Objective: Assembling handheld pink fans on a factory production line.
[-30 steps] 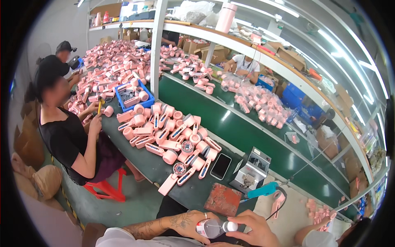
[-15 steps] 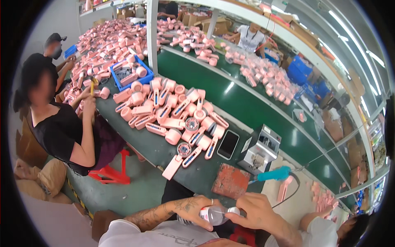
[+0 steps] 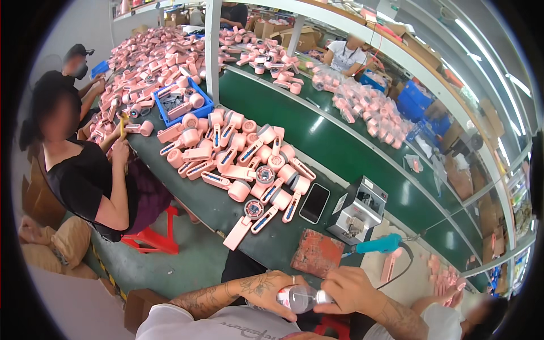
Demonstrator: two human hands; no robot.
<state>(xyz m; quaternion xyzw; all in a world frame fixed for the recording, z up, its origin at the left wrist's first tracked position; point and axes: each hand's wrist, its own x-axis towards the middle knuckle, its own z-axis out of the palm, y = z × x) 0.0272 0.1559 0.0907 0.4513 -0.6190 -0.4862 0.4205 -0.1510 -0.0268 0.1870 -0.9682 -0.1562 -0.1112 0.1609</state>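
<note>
A clear plastic bottle (image 3: 298, 298) lies tilted sideways in front of my body, its neck toward the right. My left hand (image 3: 267, 290) is wrapped round the bottle's body, a ring on one finger. At the neck, the fingers of my right hand (image 3: 352, 292) are closed on the white cap (image 3: 323, 298). Whether the cap sits tight on the neck I cannot tell. Just beyond my hands, a worn red block (image 3: 317, 253) lies at the corner of the dark green table (image 3: 272, 246).
Pink handheld fan parts (image 3: 243, 153) pile over the table, with a blue crate (image 3: 201, 110) among them. Near me are a phone (image 3: 314, 203), a metal screw-feeder box (image 3: 361, 209) and a teal electric screwdriver (image 3: 378, 244). Co-workers sit at left; a green conveyor (image 3: 317, 130) runs behind.
The bottle and both hands have shifted very slightly within the view, with the same hold. At left, a co-worker's hands and yellow tool have moved a little.
</note>
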